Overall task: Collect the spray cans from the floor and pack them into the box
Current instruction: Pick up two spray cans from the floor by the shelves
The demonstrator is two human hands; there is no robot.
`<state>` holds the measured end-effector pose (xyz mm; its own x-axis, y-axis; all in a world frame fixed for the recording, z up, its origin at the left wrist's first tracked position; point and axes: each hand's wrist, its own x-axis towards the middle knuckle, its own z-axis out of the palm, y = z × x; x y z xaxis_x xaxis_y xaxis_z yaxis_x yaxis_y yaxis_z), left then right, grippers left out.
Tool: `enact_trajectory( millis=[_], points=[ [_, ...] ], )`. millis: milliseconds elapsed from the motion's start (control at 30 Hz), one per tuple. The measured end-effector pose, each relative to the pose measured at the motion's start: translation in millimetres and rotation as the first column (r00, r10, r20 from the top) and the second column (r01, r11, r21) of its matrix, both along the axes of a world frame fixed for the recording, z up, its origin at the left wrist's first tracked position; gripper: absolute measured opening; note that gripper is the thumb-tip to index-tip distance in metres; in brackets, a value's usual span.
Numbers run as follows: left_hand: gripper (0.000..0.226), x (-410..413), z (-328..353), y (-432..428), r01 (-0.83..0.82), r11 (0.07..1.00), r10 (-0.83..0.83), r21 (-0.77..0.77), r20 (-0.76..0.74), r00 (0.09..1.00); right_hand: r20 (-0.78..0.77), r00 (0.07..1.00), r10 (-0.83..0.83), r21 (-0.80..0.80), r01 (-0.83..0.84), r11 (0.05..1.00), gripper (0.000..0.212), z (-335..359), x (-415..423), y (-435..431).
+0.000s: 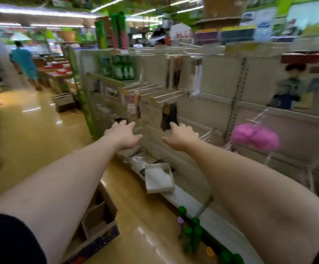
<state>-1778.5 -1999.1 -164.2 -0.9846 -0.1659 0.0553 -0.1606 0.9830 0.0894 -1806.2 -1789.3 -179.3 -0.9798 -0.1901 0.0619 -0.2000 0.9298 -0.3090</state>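
A shop aisle stretches ahead, blurred by motion, with a glossy tan floor [31, 141] running down the left and a long cream shelving unit [208, 103] filling the right side, its metal hooks mostly bare. Two bare forearms reach forward from dark short sleeves at the bottom corners. Low on the left, partly under the left arm, an open cardboard box [99, 223] sits on the floor, flaps up, brown inside with a dark patterned outer side. On the bottom ledge of the shelving lies a shallow white tray [159, 181], tilted toward the aisle. A pink fluffy bath sponge [256, 137] hangs from a hook on the right. The spray cans [191, 233], green-capped and standing upright in a cluster, are on the floor against the foot of the shelving, near the bottom centre, across from the box; one seems to have a pale purple cap, though the blur makes that uncertain. The left hand [122, 134] is held out in the air, fingers spread, holding nothing. The right hand [181, 136] is likewise outstretched with fingers apart and empty. Far down the aisle on the left, a person in teal [24, 63] walks away.
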Motion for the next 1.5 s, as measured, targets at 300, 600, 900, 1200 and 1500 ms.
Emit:
enact_trajectory(
  millis=[300,600,900,1200,1500],
  points=[
    [0.075,-81.7,33.7,181.4,0.407,0.911,-0.410,-0.073,-0.050,0.911,-0.091,0.937,-0.338,0.059,0.344,0.937,0.069,19.3,-10.0,167.2],
    [0.080,-101.4,30.7,292.3,0.697,0.716,-0.697,-0.032,-0.076,0.713,-0.094,0.801,-0.591,0.040,0.596,0.802,0.070,24.9,18.4,240.9],
    [0.073,-133.2,-0.4,294.9,0.820,0.572,-0.820,-0.022,-0.052,0.570,-0.064,0.678,-0.733,0.044,0.735,0.676,0.071,-4.3,19.8,223.0],
    [0.074,-167.1,-118.1,241.1,0.835,0.542,-0.840,0.096,0.036,0.541,0.207,0.603,-0.770,0.050,0.780,0.624,0.067,-113.7,-3.8,175.9],
    [0.068,-177.9,-273.4,174.6,0.712,0.667,-0.743,0.221,0.278,0.609,0.405,0.580,-0.707,0.041,0.761,0.647,0.065,-256.3,-25.3,125.6]
  ],
)
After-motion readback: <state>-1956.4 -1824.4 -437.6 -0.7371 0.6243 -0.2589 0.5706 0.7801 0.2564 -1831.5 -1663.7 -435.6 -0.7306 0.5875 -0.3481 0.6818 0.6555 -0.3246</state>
